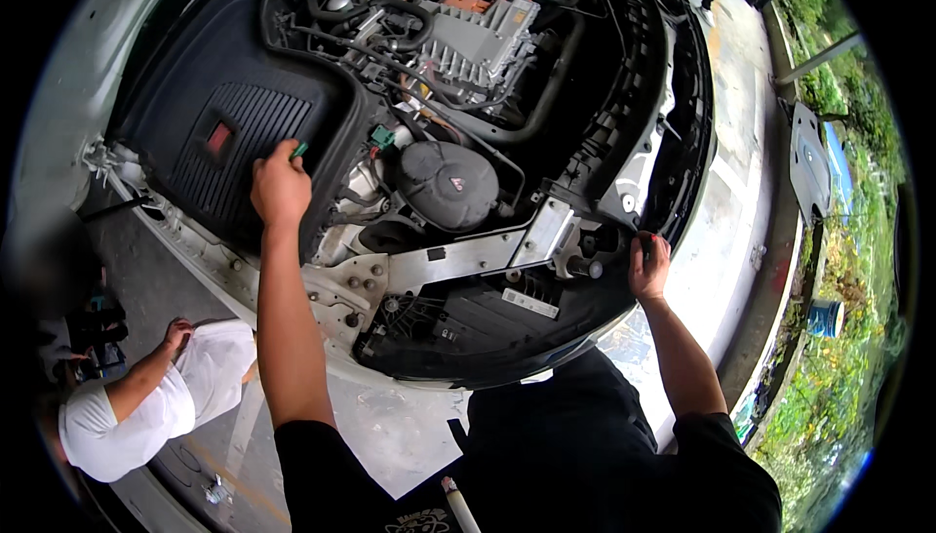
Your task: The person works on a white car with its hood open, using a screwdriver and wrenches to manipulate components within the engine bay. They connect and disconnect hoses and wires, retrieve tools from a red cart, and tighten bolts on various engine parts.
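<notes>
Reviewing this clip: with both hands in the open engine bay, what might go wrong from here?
The left hand pinches a small green-handled tool over the ribbed black cover; it might drop into the gaps beside it. The right hand grips the bay's front edge near bare metal brackets, which might scrape it.
</notes>
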Tool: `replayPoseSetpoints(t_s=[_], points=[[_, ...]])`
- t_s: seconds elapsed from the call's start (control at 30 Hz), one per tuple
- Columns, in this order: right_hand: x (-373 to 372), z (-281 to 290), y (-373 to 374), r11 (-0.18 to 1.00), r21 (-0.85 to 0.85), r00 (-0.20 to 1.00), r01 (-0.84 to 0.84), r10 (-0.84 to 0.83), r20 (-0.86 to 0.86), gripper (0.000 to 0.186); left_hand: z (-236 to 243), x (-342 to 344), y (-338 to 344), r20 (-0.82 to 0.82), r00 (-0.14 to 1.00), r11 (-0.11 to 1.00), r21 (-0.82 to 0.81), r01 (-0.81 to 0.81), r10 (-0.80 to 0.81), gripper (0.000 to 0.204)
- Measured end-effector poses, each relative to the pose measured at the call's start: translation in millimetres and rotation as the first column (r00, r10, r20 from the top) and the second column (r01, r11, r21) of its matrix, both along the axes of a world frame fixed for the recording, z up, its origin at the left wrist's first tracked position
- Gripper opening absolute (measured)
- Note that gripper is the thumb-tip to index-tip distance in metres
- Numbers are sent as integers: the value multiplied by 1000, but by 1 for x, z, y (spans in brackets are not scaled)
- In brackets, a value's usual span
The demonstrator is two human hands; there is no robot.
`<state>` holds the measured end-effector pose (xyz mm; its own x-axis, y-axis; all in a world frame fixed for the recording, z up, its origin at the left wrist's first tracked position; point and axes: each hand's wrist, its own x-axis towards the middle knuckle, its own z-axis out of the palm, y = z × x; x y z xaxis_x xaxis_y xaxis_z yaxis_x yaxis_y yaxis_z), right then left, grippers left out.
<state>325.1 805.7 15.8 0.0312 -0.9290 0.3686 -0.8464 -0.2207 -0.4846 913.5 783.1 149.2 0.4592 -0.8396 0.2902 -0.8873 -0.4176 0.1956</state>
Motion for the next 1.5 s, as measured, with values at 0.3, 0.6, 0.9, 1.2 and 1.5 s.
replayPoseSetpoints(t_s=[0.3,0.6,0.9,1.2,1.5], points=[[-9,11,-10,991,9,979,-137,134,154,9,18,-166,33,-116,881,878,-206,431,-460,27],[-60,33,-34,743,194,698,-641,459,549,17,-36,-210,105,-57,997,998,29,-53,54,31],[-154,24,-159,749,191,664,-634,402,630,16,17,-154,30,98,960,945,-227,-236,263,26],[-143,-2,-160,861,212,791,-463,293,538,19,-3,-43,-41,-229,913,931,-62,-359,337,23],[-147,2,-159,861,271,819,-430,246,519,21,-54,-3,-70,-596,737,914,-13,-406,319,22]])
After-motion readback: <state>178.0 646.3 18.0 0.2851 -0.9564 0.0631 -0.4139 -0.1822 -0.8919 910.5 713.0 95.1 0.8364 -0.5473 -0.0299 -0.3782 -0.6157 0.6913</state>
